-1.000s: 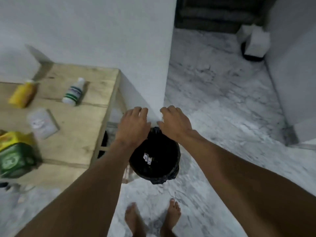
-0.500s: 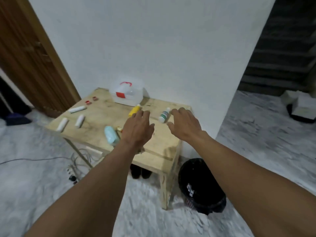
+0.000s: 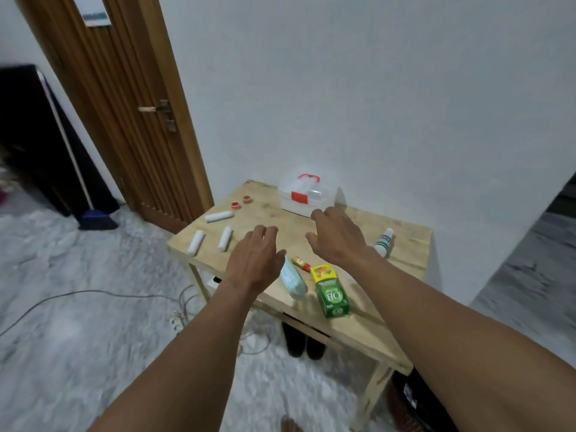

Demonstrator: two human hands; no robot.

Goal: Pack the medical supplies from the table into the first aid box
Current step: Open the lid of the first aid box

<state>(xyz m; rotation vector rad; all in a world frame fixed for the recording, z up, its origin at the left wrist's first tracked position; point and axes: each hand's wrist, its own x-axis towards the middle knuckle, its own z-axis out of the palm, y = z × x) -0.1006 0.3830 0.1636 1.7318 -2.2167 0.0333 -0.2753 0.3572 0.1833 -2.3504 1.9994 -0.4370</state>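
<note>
Three white gauze rolls (image 3: 218, 227) near left edge of tabletop (image 3: 405, 244), lying flat; two small red-capped pots (image 3: 241, 202) at far left corner. Likely light, soft, squashable; pinch across the middle.

Left hand (image 3: 254, 260) over tabletop centre, grip apart, fingers spread, holding nothing. Pale blue face mask pack (image 3: 293, 280) just beside it toward near edge; limp, probably slippery wrap, best lifted by an edge. Small tube (image 3: 300, 264) beside that.

First aid box (image 3: 307, 194) at far edge against wall, lid shut, red latch and handle visible. Stiff plastic; latch to be released before anything goes in.

Right hand (image 3: 338, 236) just in front of box, grip apart, empty. Green-and-yellow carton (image 3: 331, 291) near front edge: rigid, easy by long sides. White bottle with green label (image 3: 384, 242) on its side near right edge; round, may roll, hold at body.
</note>
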